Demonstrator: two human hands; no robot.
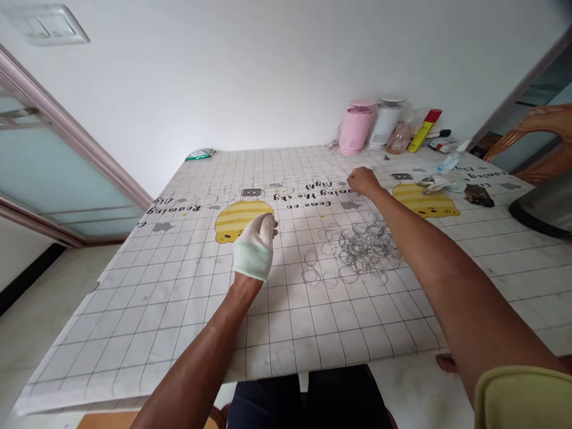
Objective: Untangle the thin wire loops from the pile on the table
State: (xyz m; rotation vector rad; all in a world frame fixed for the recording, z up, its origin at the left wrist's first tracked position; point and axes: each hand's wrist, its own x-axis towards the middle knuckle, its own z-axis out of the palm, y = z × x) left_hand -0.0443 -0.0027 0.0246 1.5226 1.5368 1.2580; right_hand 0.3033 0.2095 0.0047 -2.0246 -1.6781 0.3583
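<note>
My left hand (260, 238), in a white glove with a pale green cuff, is over the yellow striped print at the middle-left of the table. Its fingers are curled together, and anything in them is too small to tell. Bare and also closed, my right hand (363, 180) is farther back, near the printed lettering. What it may hold is hidden. A tangled pile of thin metal rings (366, 249) lies between my arms, nearer the right one, with a few looser rings at its left side.
A checked cloth covers the table (179, 316). Along the wall stand a pink device (355, 130), a white device (383, 126), bottles and a yellow-red box (423, 131). A loose glove (440, 183) and a dark object (479, 195) lie right, near a metal container (547, 205).
</note>
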